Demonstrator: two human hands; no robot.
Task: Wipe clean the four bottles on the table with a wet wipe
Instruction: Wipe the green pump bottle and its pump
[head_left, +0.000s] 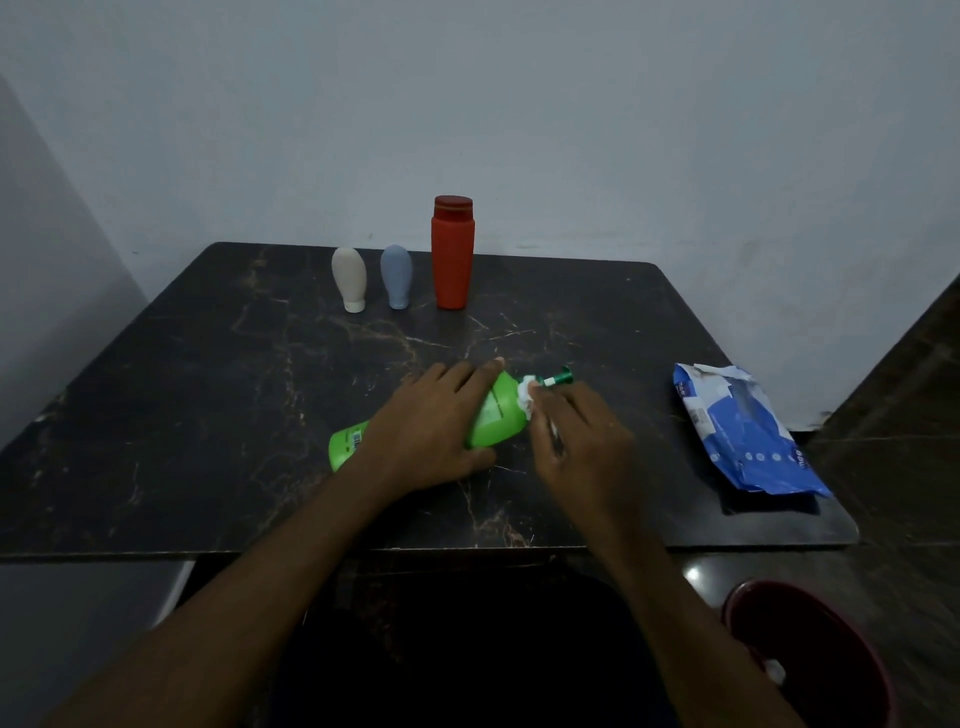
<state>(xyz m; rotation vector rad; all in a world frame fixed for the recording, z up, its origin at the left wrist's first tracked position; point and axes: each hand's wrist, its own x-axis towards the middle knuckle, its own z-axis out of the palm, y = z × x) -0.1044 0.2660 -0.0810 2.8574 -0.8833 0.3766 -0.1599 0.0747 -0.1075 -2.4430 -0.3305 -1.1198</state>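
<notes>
Far edge: a cream bottle (349, 278), a blue bottle (396, 275) and a taller red bottle (452, 254) are standing in a close row left of centre, near the wall (519, 104).
Centre: the green bottle (496, 415) is lying on its side, the left hand (431, 431) gripping it, the right hand (582, 441) pinching a wet wipe (527, 397) at its neck.
Left: bare table (208, 415) is lying open to the edge.
Right: a wipes pack (743, 436) is lying near the edge, an open lane running between it and the hands.
Near right: a red bin (810, 654) is sitting below the table.

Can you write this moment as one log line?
left hand holds green bottle lying | right hand presses wet wipe at its neck | cream bottle, blue bottle, red bottle standing behind
</notes>
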